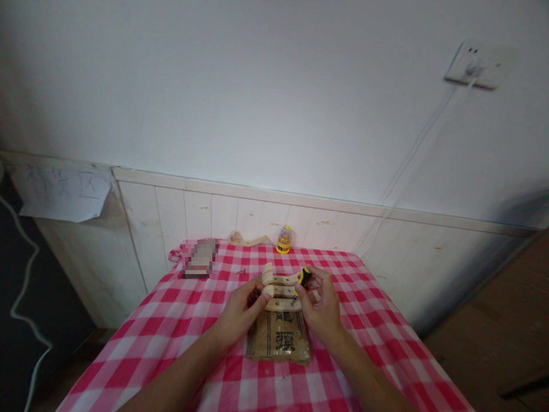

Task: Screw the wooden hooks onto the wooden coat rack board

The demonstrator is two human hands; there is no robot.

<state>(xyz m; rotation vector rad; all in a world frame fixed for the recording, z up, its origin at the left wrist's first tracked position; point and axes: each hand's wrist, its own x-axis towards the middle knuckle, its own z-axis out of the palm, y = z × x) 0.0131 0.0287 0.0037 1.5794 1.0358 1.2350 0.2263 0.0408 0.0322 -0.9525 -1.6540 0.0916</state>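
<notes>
Several curved, pale wooden strips with screws or holes in them lie side by side on a brown block with dark printed characters. The fingers of my left hand are closed on the left ends of the wooden strips. In my right hand is a short screwdriver with a black and yellow handle. It tilts down toward the right part of the strips, near a screw. Whether its tip sits in the screw is too small to tell.
A red-and-white checked cloth covers the table. Toward the wall stand a yellow-based clear container, another curved wooden strip, a blurred-out flat object and small metal pieces. A cable hangs from a wall socket.
</notes>
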